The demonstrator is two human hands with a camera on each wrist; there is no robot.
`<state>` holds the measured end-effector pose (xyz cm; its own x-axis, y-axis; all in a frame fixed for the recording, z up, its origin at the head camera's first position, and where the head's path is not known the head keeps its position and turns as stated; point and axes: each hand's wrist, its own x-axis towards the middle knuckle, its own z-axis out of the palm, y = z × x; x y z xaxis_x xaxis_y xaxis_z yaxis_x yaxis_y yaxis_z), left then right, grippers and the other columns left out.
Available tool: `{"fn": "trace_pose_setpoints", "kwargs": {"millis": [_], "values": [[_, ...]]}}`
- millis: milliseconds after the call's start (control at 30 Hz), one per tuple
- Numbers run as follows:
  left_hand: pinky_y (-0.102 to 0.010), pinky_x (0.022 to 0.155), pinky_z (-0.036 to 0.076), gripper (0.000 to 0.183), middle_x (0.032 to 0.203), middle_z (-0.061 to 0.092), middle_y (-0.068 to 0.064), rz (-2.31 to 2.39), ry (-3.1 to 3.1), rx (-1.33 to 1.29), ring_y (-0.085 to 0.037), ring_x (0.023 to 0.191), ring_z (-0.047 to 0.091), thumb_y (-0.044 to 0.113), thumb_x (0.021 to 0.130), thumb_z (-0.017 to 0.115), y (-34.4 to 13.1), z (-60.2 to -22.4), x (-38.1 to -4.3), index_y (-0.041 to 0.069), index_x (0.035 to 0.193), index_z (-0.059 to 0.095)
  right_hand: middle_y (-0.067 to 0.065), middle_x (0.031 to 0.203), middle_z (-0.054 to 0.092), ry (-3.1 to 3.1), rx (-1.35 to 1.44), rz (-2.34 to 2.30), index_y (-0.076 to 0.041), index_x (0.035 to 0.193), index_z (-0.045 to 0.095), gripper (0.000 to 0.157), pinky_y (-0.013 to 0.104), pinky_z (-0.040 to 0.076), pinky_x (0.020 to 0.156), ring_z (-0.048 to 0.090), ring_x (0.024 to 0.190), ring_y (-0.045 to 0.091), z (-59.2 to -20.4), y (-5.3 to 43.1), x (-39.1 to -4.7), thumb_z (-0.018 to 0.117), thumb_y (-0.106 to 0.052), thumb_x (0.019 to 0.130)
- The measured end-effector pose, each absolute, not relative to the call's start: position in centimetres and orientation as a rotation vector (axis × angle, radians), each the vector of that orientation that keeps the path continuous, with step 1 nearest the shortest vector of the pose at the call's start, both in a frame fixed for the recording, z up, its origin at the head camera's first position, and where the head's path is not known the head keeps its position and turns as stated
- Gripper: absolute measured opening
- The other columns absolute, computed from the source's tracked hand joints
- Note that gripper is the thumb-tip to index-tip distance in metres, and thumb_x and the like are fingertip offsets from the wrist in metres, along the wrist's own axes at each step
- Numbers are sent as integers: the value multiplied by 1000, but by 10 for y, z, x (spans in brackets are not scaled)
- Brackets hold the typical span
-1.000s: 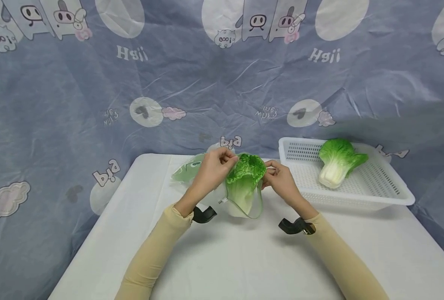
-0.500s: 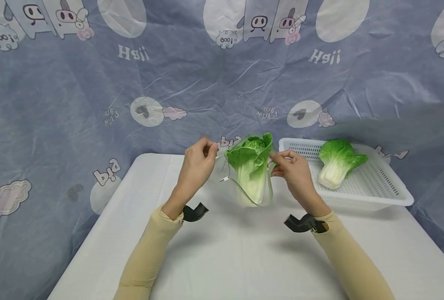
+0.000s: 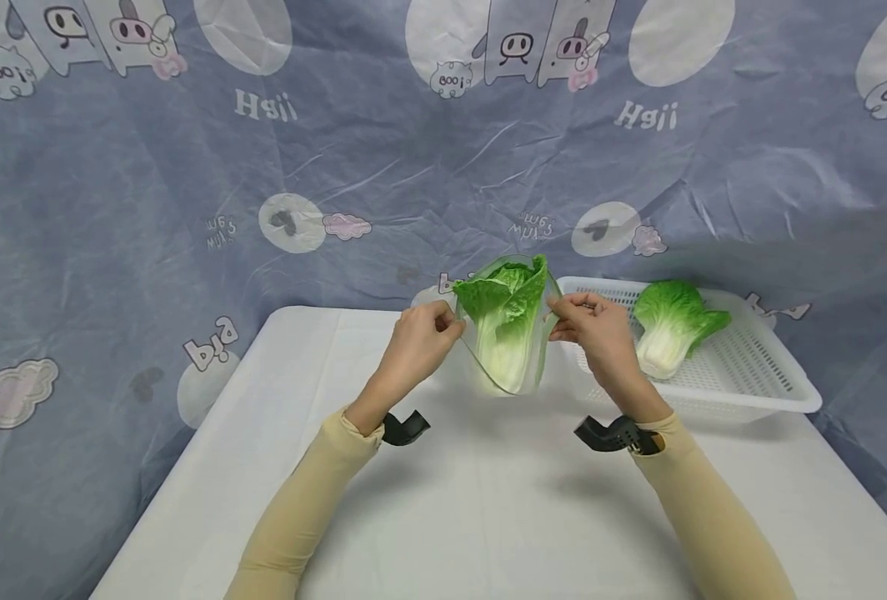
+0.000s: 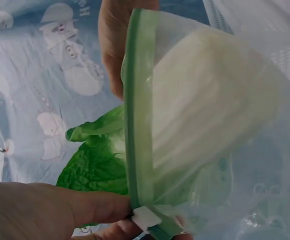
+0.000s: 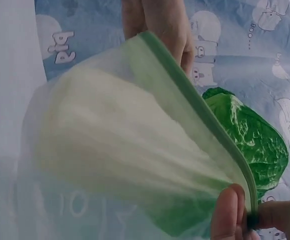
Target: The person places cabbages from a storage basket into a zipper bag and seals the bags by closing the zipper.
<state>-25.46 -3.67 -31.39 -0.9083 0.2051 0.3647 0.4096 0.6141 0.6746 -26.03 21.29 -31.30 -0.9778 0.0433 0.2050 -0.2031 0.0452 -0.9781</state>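
A head of Chinese cabbage [image 3: 507, 333] stands stem down inside a clear zip bag [image 4: 141, 110] with a green zip edge; its leafy top sticks out of the bag's mouth. My left hand [image 3: 421, 340] pinches one end of the zip edge, right by the white slider [image 4: 146, 218]. The opposite end of the edge is pinched between thumb and fingers of my right hand [image 3: 597, 337]. Between the two hands the mouth is spread apart, and bag and cabbage are held up over the table. In the right wrist view the pale stem [image 5: 105, 130] shows through the plastic.
At the back right, a white perforated basket [image 3: 774, 367] holds a second Chinese cabbage [image 3: 669, 333]. A white cloth covers the table [image 3: 443, 508]. Behind it hangs a blue-grey printed curtain [image 3: 413, 167].
Bag and cabbage have risen and tipped more upright. My left hand moved left off the bag's rim, then came back right to the slider end; my right hand moved up and right.
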Motion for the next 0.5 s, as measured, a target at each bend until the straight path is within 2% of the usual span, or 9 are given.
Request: {"fn": "trace_pose_setpoints", "kwargs": {"millis": [133,233,333,433,500], "values": [[-26,53,35,21,66,57,-1,-1249,-2481,-472,-16,53,46,22,96,60,-38,-315,-260,11,78,62,0,80,66,-2216,325,1677,1,114,53,29,23,56,64,63,63,10,-308,217,-263,61,-21,96],[-27,54,37,21,69,56,-2,-1285,-2438,-465,-17,56,46,23,98,58,-38,-310,-264,11,81,61,7,84,65,-2275,481,1365,-1,111,56,19,21,51,57,59,64,8,-304,218,-264,49,-16,101],[-29,56,37,21,70,54,-3,-1297,-2420,-475,-18,57,46,24,99,56,-39,-301,-269,10,83,59,8,85,64,-2324,542,1147,-7,103,66,27,22,40,46,54,59,8,-299,219,-264,40,-13,103],[-29,56,37,22,71,52,-4,-1306,-2414,-496,-19,58,45,25,100,53,-40,-289,-276,10,85,57,6,92,64,-2343,579,1016,-8,105,68,29,19,42,49,57,64,10,-294,220,-266,39,-7,100],[-29,56,36,23,72,50,-4,-1317,-2415,-526,-19,59,43,27,101,50,-43,-283,-281,10,87,56,7,99,63,-2327,614,963,-5,106,66,25,15,47,62,60,75,12,-290,222,-268,43,-3,97]]}}
